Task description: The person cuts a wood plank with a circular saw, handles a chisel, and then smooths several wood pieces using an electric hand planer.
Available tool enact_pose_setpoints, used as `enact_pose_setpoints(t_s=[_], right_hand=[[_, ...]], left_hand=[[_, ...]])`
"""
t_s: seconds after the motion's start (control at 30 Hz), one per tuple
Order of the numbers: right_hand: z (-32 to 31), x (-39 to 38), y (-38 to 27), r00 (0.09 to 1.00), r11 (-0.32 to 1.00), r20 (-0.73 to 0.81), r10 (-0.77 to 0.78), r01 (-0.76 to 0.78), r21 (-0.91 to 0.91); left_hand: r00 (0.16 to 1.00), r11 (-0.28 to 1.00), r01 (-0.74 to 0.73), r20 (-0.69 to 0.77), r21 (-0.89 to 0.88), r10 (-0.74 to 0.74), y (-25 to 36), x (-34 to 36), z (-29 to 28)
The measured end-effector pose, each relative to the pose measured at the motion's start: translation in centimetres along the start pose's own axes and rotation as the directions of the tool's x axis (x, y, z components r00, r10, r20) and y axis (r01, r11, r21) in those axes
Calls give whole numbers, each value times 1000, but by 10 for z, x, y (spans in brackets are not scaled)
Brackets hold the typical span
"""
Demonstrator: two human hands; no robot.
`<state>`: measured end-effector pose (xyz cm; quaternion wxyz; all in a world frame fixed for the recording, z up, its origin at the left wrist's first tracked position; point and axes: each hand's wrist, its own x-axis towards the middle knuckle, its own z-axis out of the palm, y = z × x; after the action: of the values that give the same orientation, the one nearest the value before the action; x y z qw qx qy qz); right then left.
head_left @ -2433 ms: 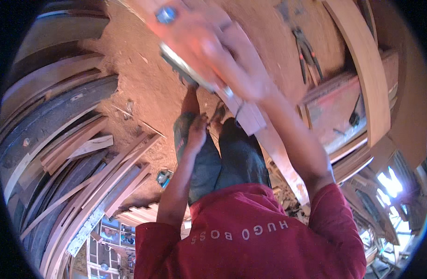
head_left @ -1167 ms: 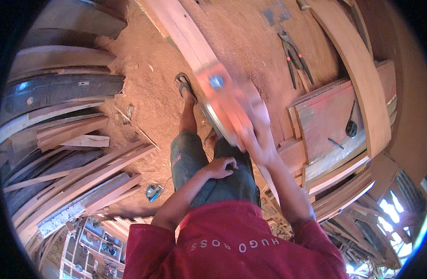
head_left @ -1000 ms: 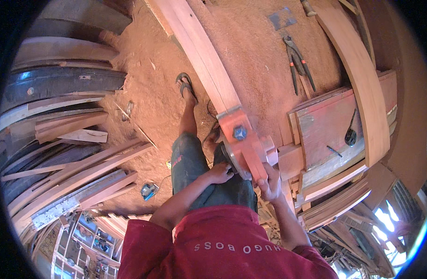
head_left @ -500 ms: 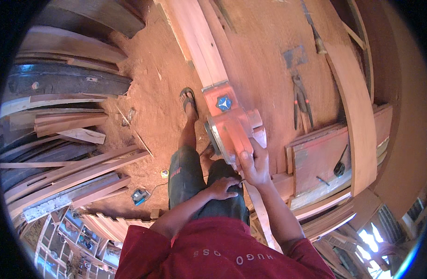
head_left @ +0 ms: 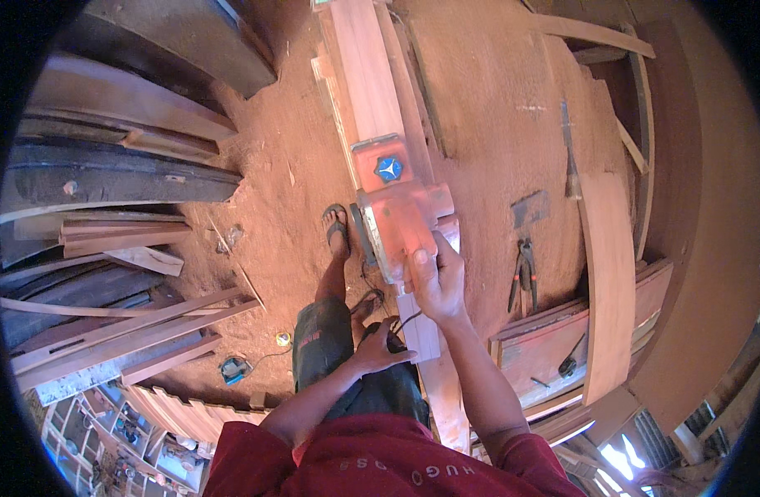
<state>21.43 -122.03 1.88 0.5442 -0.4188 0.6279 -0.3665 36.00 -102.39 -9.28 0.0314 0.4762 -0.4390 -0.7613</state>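
My right hand (head_left: 439, 280) is wrapped round the rear handle of a red electric planer (head_left: 400, 219) with a blue front knob. The planer rests on a long, pale reddish board (head_left: 367, 83), which runs away from me beneath it. Behind the planer, the near end of the board shows close to my left hand (head_left: 380, 351). A black power cord (head_left: 410, 318) runs from the planer's rear into my left hand, between its thumb and curled fingers. Part of that grip is hidden.
Pincers (head_left: 524, 277) and a flat metal plate (head_left: 529, 209) lie at the right on a sawdust-covered surface, near a wide plank (head_left: 609, 282). Stacked timber (head_left: 131, 186) fills the left. A blue power tool (head_left: 234, 369) and a tape measure (head_left: 283, 339) sit on the ground.
The planer has shifted slightly left and back along the board, and more board shows behind it. My left hand has moved lower, its thumb now spread toward the board's end.
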Motion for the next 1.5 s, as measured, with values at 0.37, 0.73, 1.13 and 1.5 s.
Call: enact_pose_setpoints(t_s=[0.37, 0.73, 1.13, 1.5], right_hand=[[23, 121, -38, 998, 996, -28, 63, -65, -69], [60, 248, -107, 953, 941, -109, -282, 252, -227], [65, 331, -143, 997, 979, -40, -64, 55, -199], [-63, -160, 59, 993, 980, 17, 117, -113, -162]], left_hand=[[957, 997, -36, -286, 64, 53, 47, 47, -38], [935, 986, -164, -324, -28, 146, 46, 48, -39], [976, 974, -107, -206, -200, 65, 26, 42, -45], [906, 788, -269, 424, 554, 11, -79, -51, -72]])
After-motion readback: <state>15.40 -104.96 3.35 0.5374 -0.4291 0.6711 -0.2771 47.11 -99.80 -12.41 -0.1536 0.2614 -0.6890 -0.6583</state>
